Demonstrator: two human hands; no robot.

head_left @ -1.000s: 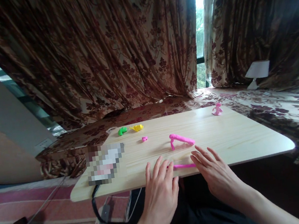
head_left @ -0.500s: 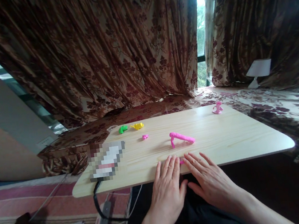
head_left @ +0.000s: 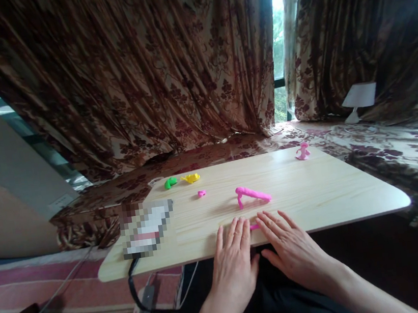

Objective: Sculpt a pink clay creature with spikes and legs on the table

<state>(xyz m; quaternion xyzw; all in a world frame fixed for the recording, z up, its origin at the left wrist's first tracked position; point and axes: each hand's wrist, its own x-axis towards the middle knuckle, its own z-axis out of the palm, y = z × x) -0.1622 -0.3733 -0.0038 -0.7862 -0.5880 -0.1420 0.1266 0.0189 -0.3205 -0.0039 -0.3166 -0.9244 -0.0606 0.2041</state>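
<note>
A thin strip of bright pink modelling clay (head_left: 254, 226) shows between my fingertips at the table's front edge; its ends are hidden under my fingers. My left hand (head_left: 233, 258) lies flat, palm down, with its fingers stretched over the strip's left side. Palm down too, my right hand (head_left: 292, 243) covers the right side with fingers outstretched. Just beyond them stands a pink clay roll (head_left: 254, 194) with a short bent leg at its left end. Farther back is a small pink clay piece (head_left: 202, 194).
On the pale wooden table (head_left: 315, 199) are a green clay piece (head_left: 171, 183), a yellow clay piece (head_left: 192, 178) and a light pink figure (head_left: 303, 152) at the back right. A blurred-out flat device (head_left: 149, 228) with a black cable lies on the left. Behind stands a white lamp (head_left: 359, 96).
My hands have shifted slightly apart at the fingertips, and more of the pink strip shows between them. The other clay pieces stay in place; the view has moved a little.
</note>
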